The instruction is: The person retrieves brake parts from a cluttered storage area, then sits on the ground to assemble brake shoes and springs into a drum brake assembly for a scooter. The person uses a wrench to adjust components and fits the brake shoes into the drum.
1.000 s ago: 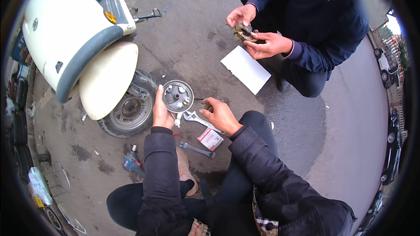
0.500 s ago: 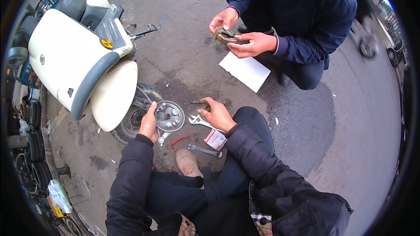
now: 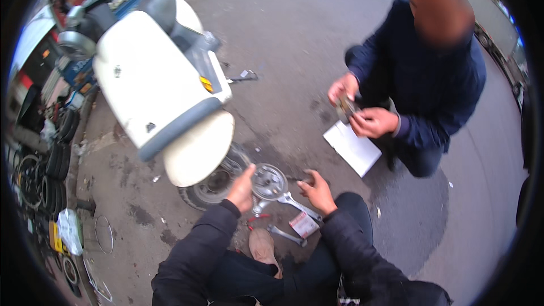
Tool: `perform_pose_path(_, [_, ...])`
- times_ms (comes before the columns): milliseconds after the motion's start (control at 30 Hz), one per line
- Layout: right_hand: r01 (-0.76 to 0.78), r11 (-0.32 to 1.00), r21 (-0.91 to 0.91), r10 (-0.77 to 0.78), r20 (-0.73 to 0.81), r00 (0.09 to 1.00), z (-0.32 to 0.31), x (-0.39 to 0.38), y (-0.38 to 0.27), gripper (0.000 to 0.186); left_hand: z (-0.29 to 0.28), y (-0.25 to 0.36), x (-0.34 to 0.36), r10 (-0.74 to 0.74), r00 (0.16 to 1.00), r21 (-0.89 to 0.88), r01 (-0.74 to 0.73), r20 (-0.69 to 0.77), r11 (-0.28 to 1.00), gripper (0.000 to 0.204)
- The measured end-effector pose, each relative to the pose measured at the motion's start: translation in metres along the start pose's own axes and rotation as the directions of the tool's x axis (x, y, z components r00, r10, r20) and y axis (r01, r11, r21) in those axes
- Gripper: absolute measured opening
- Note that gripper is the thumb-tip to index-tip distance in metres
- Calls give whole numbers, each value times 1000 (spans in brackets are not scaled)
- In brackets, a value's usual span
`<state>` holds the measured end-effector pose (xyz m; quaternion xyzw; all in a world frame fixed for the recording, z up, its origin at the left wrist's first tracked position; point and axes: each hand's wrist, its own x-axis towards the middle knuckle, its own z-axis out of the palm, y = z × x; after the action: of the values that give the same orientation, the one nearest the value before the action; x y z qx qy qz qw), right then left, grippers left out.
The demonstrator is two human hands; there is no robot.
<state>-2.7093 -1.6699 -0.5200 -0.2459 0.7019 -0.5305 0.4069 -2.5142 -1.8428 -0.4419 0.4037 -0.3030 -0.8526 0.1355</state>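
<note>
My left hand (image 3: 242, 188) grips the edge of a round metal brake plate (image 3: 269, 181), thumb up along its rim, in front of the scooter's wheel (image 3: 212, 184). To its right, my right hand (image 3: 318, 191) is curled, thumb and forefinger around something small and dark that I cannot make out. Below that hand lie an adjustable wrench (image 3: 300, 206), a red-and-white box (image 3: 304, 224) and a second wrench (image 3: 287, 236). A red-handled tool (image 3: 258, 219) rests under the plate.
A white scooter (image 3: 147, 79) leans at the left. Opposite me at the right, a crouching person in a dark jacket (image 3: 430, 79) holds a curved brake part (image 3: 345, 109) above a white sheet (image 3: 352, 148). Tyres (image 3: 54, 175) line the left kerb.
The view has swung, so the whole scene sits lower and further right. My left hand still holds the brake plate. The other person still handles the curved part.
</note>
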Motion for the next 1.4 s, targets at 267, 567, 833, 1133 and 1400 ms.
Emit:
perform_pose_path(267, [102, 876, 472, -39, -142, 989, -16, 42, -82, 69, 12, -2, 17, -42, 995, -15, 40, -86, 999, 47])
perform_pose_path(567, [124, 738, 663, 67, -255, 965, -44, 50, -78, 72, 19, -1, 13, -10, 1000, -2, 10, -24, 1000, 37])
perform_pose_path(833, [99, 631, 769, 107, -213, 971, -58, 54, -81, 60, 19, 0, 10, -27, 997, 41, 30, -78, 999, 33])
perform_pose_path(1133, [221, 610, 761, -2, -277, 961, -53, 47, -80, 42, 16, -3, 4, -52, 993, 15, 54, -106, 998, 33])
perform_pose_path(1400, [235, 710, 664, -112, -223, 968, -43, 1, -75, 41, -1, -13, 13, -50, 993, -26, 48, -105, 999, 36])
